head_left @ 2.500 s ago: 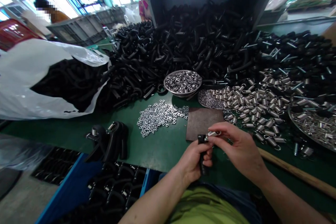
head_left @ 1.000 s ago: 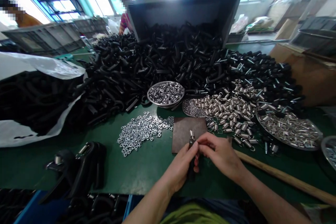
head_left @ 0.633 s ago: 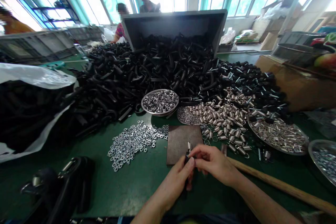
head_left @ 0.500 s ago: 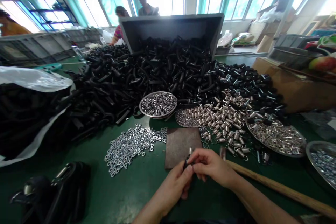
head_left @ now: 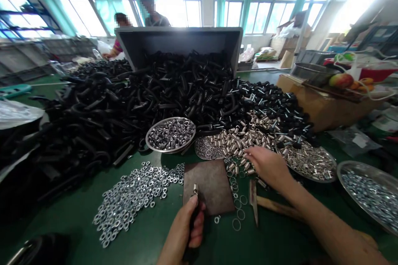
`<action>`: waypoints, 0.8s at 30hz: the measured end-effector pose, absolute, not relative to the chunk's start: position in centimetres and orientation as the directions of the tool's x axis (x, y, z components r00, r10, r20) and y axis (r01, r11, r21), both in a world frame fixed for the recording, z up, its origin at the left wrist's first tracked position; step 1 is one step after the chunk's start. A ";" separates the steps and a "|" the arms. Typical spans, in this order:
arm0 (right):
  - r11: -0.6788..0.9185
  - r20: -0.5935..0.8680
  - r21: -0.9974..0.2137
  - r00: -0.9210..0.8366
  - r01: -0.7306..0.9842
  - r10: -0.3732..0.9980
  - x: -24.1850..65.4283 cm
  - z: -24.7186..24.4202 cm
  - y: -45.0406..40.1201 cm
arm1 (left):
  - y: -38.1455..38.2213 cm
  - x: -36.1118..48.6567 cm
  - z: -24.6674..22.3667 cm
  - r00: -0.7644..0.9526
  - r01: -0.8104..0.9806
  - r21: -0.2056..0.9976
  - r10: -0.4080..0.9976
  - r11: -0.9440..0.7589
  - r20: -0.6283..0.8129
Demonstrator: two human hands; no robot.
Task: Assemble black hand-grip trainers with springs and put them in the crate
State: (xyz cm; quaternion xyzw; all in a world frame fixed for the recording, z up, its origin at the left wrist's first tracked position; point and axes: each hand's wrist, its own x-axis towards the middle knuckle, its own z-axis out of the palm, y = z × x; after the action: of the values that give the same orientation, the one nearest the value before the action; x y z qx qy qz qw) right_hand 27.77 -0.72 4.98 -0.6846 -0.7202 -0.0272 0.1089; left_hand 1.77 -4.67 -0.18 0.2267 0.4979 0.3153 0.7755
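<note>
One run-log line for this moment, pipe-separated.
left hand: grips black part, spring at tip | right hand: at spring pile, grip unclear | rest: metal plate, hammer, nut pile

No lettering I can read from here, no legible label, brand, number or sign on anything in my head view, a white patch on the clear bag at right too small and blurred for me to make out
</note>
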 end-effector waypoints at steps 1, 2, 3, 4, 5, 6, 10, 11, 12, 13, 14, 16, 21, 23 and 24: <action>-0.066 0.217 0.023 0.059 0.998 0.974 29.6 5.1 -0.3 | -4.6 1.7 -0.4 0.293 -0.314 0.656 0.727 0.687 -0.621; -0.189 0.233 0.124 0.156 0.974 0.960 31.2 5.2 0.1 | -4.5 1.6 -0.5 0.286 -0.360 0.648 0.740 0.671 -0.609; -0.293 0.240 0.195 0.245 0.936 0.940 32.8 5.2 0.4 | -4.4 1.5 -0.6 0.285 -0.400 0.640 0.753 0.656 -0.594; -0.371 0.232 0.238 0.319 0.898 0.919 34.1 5.3 0.6 | -4.3 1.6 -0.6 0.291 -0.432 0.628 0.759 0.647 -0.582; -0.423 0.208 0.259 0.378 0.868 0.902 35.2 5.3 0.7 | -4.2 1.6 -0.6 0.302 -0.456 0.612 0.760 0.646 -0.576; -0.452 0.170 0.263 0.421 0.852 0.891 36.0 5.3 0.9 | -4.1 1.7 -0.5 0.315 -0.477 0.594 0.757 0.648 -0.573; -0.476 0.017 0.217 0.484 0.852 0.875 37.1 5.5 1.2 | -3.6 2.2 -0.2 0.331 -0.541 0.518 0.734 0.662 -0.593; -0.479 0.003 0.206 0.489 0.853 0.872 37.1 5.7 1.2 | -3.5 2.3 -0.2 0.323 -0.556 0.504 0.730 0.661 -0.602; -0.488 -0.002 0.197 0.498 0.850 0.867 36.9 6.0 1.1 | -3.4 2.3 -0.1 0.315 -0.573 0.488 0.727 0.658 -0.611; -0.497 -0.004 0.193 0.507 0.846 0.862 36.8 6.5 1.0 | -3.3 2.3 -0.1 0.312 -0.592 0.467 0.721 0.657 -0.619; -0.505 -0.006 0.192 0.516 0.841 0.857 36.7 6.9 0.8 | -3.2 2.3 0.0 0.318 -0.616 0.438 0.716 0.654 -0.621; -0.511 0.007 0.191 0.519 0.838 0.854 36.4 7.9 0.4 | -3.2 2.2 0.2 0.359 -0.669 0.360 0.707 0.650 -0.610; -0.262 0.244 -0.027 0.260 0.965 0.934 32.6 9.0 -1.7 | -3.4 2.1 0.6 0.449 -0.726 0.234 0.703 0.647 -0.552; 0.046 0.301 -0.292 0.046 0.955 0.953 29.2 8.6 -3.2 | -3.4 2.4 0.7 0.444 -0.740 0.230 0.717 0.632 -0.538; 0.193 0.301 -0.427 -0.062 0.884 0.952 27.4 8.4 -4.0 | -3.5 2.5 0.7 0.438 -0.746 0.235 0.726 0.622 -0.530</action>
State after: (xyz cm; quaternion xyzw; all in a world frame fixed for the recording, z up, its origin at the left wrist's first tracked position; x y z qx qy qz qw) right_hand 27.37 -3.98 8.35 -0.6320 -0.7260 0.0645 0.2634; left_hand 2.49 -3.47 0.71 -0.0168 0.3037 0.4342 0.8479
